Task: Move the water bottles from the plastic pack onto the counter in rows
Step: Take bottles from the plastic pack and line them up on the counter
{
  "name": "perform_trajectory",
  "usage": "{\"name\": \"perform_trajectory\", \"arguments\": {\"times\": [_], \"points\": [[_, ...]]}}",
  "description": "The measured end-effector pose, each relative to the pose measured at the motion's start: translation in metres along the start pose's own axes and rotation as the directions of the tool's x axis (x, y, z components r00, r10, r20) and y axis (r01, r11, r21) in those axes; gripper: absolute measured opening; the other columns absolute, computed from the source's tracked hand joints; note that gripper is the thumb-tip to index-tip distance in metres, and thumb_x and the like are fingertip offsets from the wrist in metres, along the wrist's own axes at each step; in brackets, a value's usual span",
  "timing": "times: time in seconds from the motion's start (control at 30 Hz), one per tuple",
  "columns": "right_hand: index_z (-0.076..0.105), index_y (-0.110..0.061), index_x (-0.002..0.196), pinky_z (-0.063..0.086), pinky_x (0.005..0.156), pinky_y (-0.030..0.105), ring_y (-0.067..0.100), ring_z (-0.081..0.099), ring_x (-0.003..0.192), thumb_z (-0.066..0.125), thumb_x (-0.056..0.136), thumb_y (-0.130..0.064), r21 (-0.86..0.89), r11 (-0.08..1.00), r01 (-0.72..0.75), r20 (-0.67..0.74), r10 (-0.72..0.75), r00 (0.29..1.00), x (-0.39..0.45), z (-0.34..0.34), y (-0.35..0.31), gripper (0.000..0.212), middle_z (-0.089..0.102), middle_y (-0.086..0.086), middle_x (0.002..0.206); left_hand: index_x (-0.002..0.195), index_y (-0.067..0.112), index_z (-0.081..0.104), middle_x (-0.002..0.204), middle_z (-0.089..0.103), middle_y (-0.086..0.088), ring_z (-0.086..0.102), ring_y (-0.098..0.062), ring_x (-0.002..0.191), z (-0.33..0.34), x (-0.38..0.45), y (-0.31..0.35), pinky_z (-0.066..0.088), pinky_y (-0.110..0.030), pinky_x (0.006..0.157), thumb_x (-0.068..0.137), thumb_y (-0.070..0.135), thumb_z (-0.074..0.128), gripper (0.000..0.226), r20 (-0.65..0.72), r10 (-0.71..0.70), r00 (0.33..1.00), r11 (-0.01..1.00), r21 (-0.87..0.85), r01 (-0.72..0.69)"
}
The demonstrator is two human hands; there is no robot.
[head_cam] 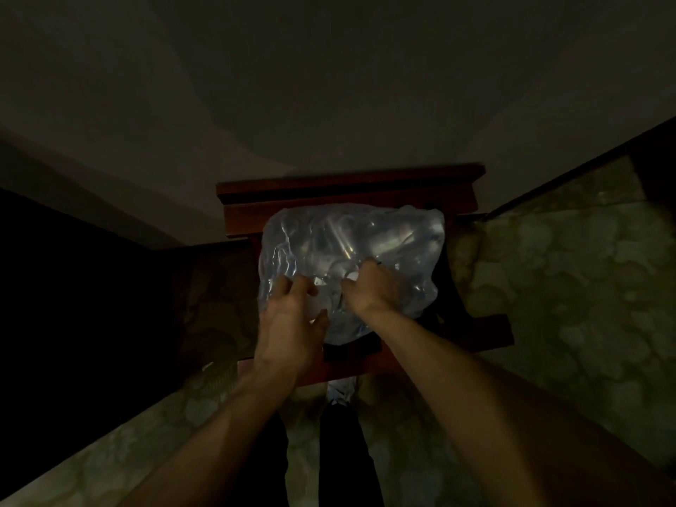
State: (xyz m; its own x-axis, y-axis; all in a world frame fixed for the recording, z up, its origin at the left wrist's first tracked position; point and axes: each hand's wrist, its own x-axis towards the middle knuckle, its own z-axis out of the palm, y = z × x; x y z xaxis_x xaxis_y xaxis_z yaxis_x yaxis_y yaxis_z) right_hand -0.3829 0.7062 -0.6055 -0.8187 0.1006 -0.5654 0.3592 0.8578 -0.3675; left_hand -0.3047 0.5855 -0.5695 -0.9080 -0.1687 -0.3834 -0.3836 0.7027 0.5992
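Head view, dim light. Clear crinkled plastic pack of water bottles [351, 258] sits on a dark red-brown wooden stand [347, 195], which looks like a chair or small table; can't tell which. Bottles inside the pack show only as pale blurred shapes through the film; count not readable.

Left hand [292, 320] is on the near left part of the pack, fingers curled, thumb spread, touching the film around a pale rounded shape. Can't tell if it actually grips the film or a bottle.

Right hand [373, 287] is on the pack's near centre, fingers curled tight into the wrap, pinching the plastic at what looks like a torn opening.

Both forearms are bare and reach in from the bottom edge.

Green patterned marble-like tabletop [570, 272] lies just right of the stand. Similar patterned surface lower left [120, 459]. Person's dark trouser legs [340, 451] are below the stand.
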Motion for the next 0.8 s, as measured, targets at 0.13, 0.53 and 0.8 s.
{"name": "perform_trajectory", "arguments": {"times": [0.13, 0.53, 0.8], "points": [[0.052, -0.006, 0.122, 0.048, 0.078, 0.031, 0.031, 0.061, 0.107, 0.059, 0.094, -0.016, 0.072, 0.997, 0.021, -0.044, -0.018, 0.999, -0.013, -0.019, 0.012, 0.031, 0.06, 0.017, 0.12, 0.12, 0.017, 0.058, 0.129, 0.047, -0.004, 0.056, -0.023, 0.113, -0.004, -0.001, 0.0, 0.039, -0.015, 0.076, 0.085, 0.014, 0.074, 0.039, 0.007, 0.002, 1.0, 1.0, 0.001, -0.002], [0.062, -0.004, 0.114, 0.045, 0.075, 0.027, 0.027, 0.062, 0.105, 0.062, 0.093, -0.015, 0.026, 0.987, 0.16, -0.133, -0.155, 0.979, -0.057, -0.076, 0.006, 0.024, 0.066, 0.014, 0.114, 0.125, 0.018, 0.06, 0.118, 0.046, -0.002, 0.054, -0.013, 0.089, -0.05, -0.005, 0.005, 0.033, -0.003, 0.069, 0.089, 0.015, 0.07, 0.037, 0.052, 0.288, 0.956, 0.956, 0.049, -0.291], [0.068, -0.014, 0.109, 0.045, 0.08, 0.025, 0.022, 0.06, 0.104, 0.072, 0.083, -0.011, 0.114, 0.951, 0.288, -0.228, -0.257, 0.939, -0.091, -0.128, -0.034, 0.027, 0.06, 0.005, 0.112, 0.12, 0.018, 0.068, 0.105, 0.054, -0.003, 0.058, -0.016, 0.083, -0.115, -0.011, 0.032, 0.045, -0.019, 0.069, 0.088, 0.025, 0.072, 0.032, -0.02, 0.454, 0.891, 0.891, 0.002, -0.454]]}}
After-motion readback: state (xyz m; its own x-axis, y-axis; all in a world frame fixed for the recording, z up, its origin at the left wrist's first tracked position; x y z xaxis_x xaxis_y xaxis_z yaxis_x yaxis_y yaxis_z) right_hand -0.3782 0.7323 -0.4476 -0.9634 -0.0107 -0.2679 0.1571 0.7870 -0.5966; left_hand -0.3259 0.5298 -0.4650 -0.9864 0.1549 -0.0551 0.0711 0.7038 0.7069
